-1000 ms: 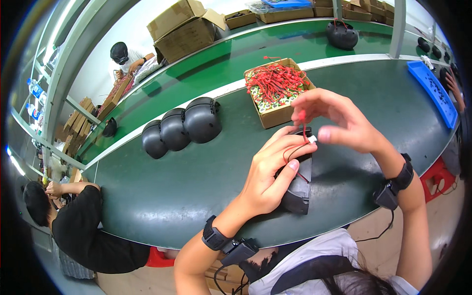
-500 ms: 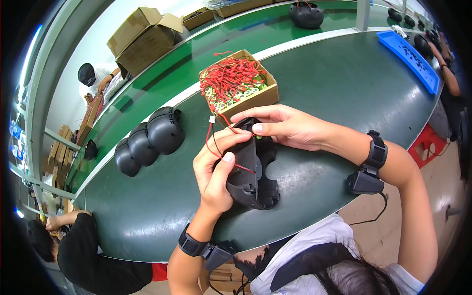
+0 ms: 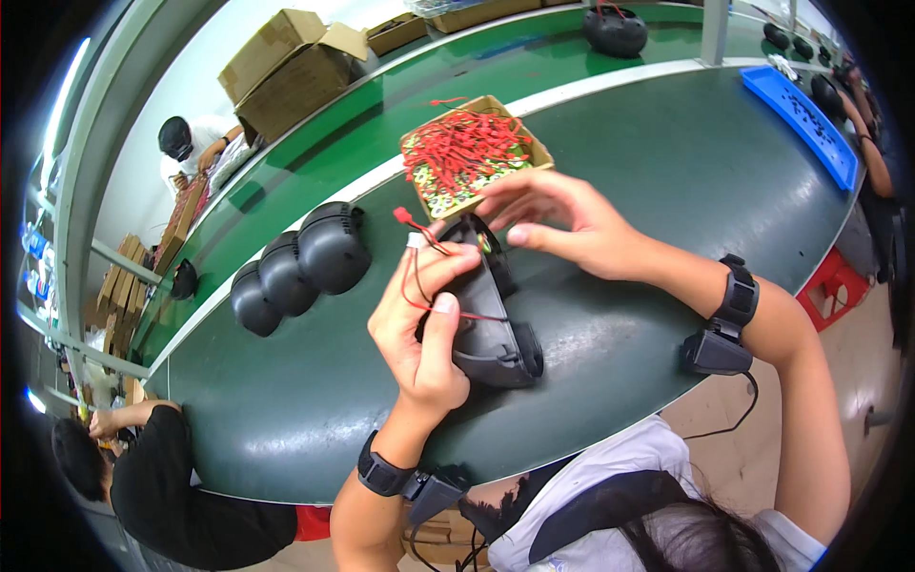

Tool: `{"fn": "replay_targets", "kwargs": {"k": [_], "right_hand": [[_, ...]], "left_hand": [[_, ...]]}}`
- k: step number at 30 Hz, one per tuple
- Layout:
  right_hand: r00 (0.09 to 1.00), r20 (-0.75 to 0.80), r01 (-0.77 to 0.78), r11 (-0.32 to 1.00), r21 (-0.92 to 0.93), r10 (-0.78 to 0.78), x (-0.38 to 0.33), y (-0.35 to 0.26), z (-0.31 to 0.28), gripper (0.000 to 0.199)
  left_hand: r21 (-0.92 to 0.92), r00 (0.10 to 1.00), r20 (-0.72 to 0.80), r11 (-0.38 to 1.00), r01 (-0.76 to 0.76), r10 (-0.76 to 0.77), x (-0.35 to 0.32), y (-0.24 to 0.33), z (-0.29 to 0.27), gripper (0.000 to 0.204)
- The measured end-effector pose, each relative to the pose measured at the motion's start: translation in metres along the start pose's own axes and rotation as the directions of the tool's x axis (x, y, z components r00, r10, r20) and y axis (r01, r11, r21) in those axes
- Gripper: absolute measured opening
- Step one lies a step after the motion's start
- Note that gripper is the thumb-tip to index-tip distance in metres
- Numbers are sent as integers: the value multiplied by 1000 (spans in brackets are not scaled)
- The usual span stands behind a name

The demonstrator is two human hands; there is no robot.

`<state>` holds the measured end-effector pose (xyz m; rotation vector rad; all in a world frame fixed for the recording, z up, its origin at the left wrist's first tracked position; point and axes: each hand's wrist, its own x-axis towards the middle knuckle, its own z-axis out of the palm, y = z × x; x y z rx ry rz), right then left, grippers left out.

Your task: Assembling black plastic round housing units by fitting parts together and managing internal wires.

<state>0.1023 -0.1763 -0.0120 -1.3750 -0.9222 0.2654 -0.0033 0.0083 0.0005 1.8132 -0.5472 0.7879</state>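
Observation:
My left hand (image 3: pixel 416 329) grips an open black plastic housing (image 3: pixel 491 355) from its left side, the thumb lying across the wires. A red plug (image 3: pixel 404 217) and a white connector (image 3: pixel 415 240) stick out past its index finger on thin red and black wires. Inside the housing's far end, a bit of a green battery (image 3: pixel 485 244) shows. My right hand (image 3: pixel 579 229) hovers just right of that end, its thumb and fingers apart and nothing visible in them; its fingertips are slightly blurred. Beyond it stands a cardboard box (image 3: pixel 540 157) of green batteries with red leads (image 3: pixel 465 143).
Several rounded black shells (image 3: pixel 334 250) sit in a row on the green table at the left. A blue tray (image 3: pixel 805 124) of small dark parts lies at the far right. Another black shell (image 3: pixel 615 30) rests on the back belt. Co-workers (image 3: pixel 195 148) are at the left.
My right hand has come off the housing's far end and moved right, its fingers spreading. A red plug now shows beside the white connector. The housing has turned slightly in my left hand.

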Motion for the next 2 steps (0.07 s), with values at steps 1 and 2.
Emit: {"fn": "replay_targets", "kwargs": {"k": [1,2], "right_hand": [[995,-19,90,983,-158,-94,3,-1,-1,40],[983,-63,150,955,-257,-172,7,-3,0,36]], "left_hand": [[7,998,-65,1000,6,-5,3,4,-7,31],[11,991,-132,1000,4,-3,8,9,-15,31]]}}
